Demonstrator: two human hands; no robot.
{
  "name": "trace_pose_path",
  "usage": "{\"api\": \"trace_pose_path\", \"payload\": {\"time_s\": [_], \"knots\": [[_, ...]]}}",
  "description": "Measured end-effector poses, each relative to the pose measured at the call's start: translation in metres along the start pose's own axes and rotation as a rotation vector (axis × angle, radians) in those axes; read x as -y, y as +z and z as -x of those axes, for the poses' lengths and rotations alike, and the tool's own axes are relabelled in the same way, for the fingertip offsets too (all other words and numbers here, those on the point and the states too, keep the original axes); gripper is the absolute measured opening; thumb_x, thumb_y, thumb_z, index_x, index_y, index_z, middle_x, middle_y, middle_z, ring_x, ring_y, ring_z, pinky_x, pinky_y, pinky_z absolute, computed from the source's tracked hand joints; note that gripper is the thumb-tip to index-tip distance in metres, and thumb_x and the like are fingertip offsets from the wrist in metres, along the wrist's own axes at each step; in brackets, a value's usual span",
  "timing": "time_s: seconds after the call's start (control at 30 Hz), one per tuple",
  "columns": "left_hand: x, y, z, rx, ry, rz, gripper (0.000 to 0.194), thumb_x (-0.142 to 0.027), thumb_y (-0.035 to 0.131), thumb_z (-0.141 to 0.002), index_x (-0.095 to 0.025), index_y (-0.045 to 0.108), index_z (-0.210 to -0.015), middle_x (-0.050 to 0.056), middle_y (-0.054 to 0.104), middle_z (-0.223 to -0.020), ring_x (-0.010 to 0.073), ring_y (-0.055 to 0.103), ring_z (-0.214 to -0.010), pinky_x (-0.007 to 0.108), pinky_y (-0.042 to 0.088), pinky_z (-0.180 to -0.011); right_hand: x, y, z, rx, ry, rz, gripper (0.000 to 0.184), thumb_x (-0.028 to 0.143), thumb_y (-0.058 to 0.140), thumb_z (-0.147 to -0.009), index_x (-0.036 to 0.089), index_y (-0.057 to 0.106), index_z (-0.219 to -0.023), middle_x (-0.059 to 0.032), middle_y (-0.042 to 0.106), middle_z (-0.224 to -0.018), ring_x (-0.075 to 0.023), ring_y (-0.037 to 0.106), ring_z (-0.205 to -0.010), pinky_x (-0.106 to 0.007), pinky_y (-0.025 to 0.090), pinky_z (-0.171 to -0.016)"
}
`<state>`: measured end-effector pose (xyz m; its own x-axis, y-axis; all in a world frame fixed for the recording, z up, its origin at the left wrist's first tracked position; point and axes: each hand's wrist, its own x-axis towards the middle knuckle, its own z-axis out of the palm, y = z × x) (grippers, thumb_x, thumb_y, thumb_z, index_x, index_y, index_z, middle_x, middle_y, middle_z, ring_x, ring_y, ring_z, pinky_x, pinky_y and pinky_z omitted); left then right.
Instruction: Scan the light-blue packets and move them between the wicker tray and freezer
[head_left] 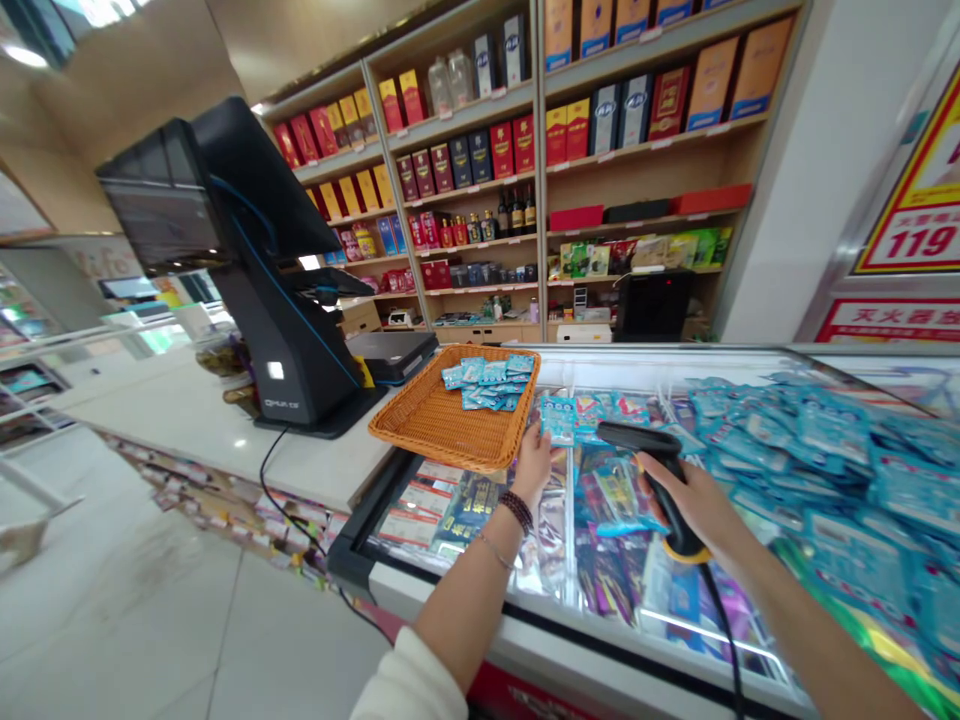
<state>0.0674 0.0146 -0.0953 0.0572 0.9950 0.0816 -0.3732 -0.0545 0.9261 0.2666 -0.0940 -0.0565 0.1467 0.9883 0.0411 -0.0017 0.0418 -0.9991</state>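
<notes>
My left hand (533, 462), with a beaded bracelet at the wrist, pinches the lower left edge of a small blue packet (558, 414). It is beside the right rim of a tan wicker basket (427, 420). Several similar blue packets (491, 380) lie in the back right part of that basket. In my right hand (686, 495) is a black barcode scanner (664, 490) with a yellow ring at its base, its head pointing left toward the held packet. To the right spreads a large heap of blue packets (832, 450).
Basket and heap rest on a glass-topped freezer (480, 610) with packaged goods inside. Left of it, a black checkout terminal (277, 300) stands on a white counter (172, 400). The scanner's cable (729, 630) hangs down in front. Shelves of boxed bottles (480, 158) line the back.
</notes>
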Motion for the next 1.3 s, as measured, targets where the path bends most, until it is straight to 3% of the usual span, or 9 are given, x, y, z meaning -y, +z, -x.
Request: {"api": "trace_pose_path", "payload": {"time_s": [0.13,0.6,0.97,1.17,1.3], "knots": [[0.002,0.0,0.002,-0.012,0.021,0.038,0.023,-0.031,0.077,-0.084,-0.018,0.065,-0.098,0.007,0.072,-0.102,0.0203,0.072,-0.098,0.042,0.057,-0.099,0.0,-0.002,0.002,0.058,0.002,0.118,0.053,0.071,0.072,-0.076,0.02,0.062,-0.065,0.0002,0.059,-0.05,-0.012,0.052,-0.036,-0.025,0.039,-0.039],[0.004,-0.003,0.001,-0.018,0.046,0.009,0.024,-0.032,0.077,-0.084,-0.017,0.063,-0.096,0.008,0.071,-0.104,0.0209,0.072,-0.097,0.043,0.057,-0.098,0.002,-0.003,0.005,0.119,-0.015,0.196,0.051,0.07,0.064,-0.082,0.022,0.06,-0.066,0.0003,0.06,-0.049,-0.0134,0.052,-0.037,-0.027,0.039,-0.041],[0.01,-0.005,0.0,-0.047,0.098,-0.003,0.03,-0.039,0.08,-0.081,-0.018,0.066,-0.097,0.01,0.073,-0.106,0.0208,0.072,-0.098,0.041,0.059,-0.096,0.005,-0.003,0.005,0.055,-0.062,0.077,0.048,0.065,0.075,-0.074,0.021,0.058,-0.066,0.0026,0.06,-0.056,-0.0102,0.05,-0.034,-0.025,0.037,-0.036],[0.007,0.009,0.001,0.022,0.091,-0.059,0.04,-0.048,0.084,-0.071,-0.017,0.066,-0.089,0.006,0.073,-0.085,0.0194,0.073,-0.077,0.04,0.063,-0.084,0.011,-0.046,0.009,-0.102,-0.082,-0.066,0.053,0.071,0.077,-0.068,0.02,0.06,-0.07,0.0031,0.058,-0.053,-0.0097,0.048,-0.033,-0.024,0.037,-0.033],[0.015,0.042,-0.002,0.076,0.036,-0.073,0.042,-0.051,0.085,-0.065,-0.018,0.066,-0.083,0.001,0.068,-0.07,0.0173,0.07,-0.064,0.035,0.062,-0.074,0.022,-0.093,0.025,-0.319,-0.101,-0.104,0.047,0.064,0.079,-0.067,0.021,0.059,-0.072,0.0035,0.06,-0.054,-0.0103,0.049,-0.033,-0.024,0.037,-0.032]]}}
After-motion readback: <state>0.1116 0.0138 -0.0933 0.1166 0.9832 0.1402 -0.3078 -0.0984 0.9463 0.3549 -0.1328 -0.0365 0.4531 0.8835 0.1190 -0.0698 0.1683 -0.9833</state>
